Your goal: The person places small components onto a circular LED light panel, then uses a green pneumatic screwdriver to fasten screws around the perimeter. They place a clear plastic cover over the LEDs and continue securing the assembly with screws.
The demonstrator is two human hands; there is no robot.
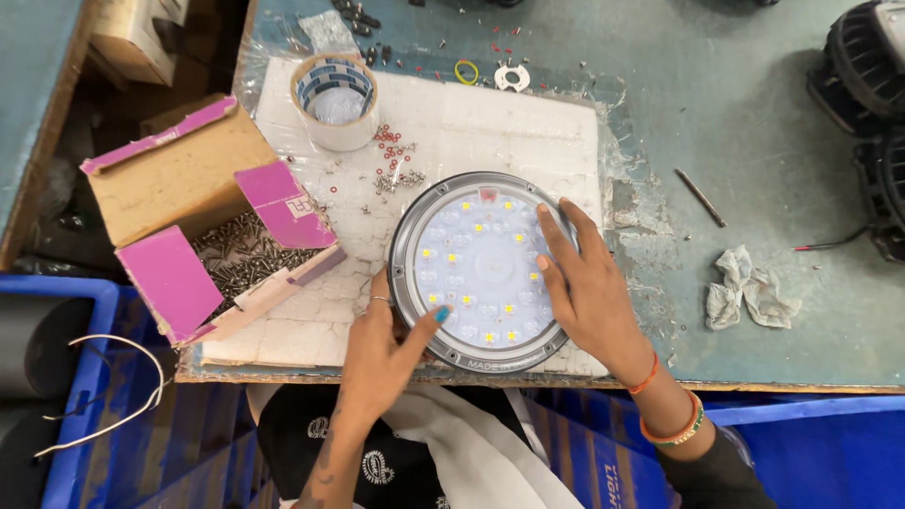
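Note:
A round grey lamp with a clear lens over several small yellow diodes lies face up on a white sheet at the bench's near edge. My left hand rests on the lamp's lower left rim, thumb stretched onto the lens. My right hand lies flat on the right side of the lens, fingers spread and pointing up. Neither hand grips anything.
An open cardboard box of small screws stands at the left. A roll of tape and loose screws and red washers lie behind the lamp. A crumpled rag and a thin rod lie right. Black lamp housings sit far right.

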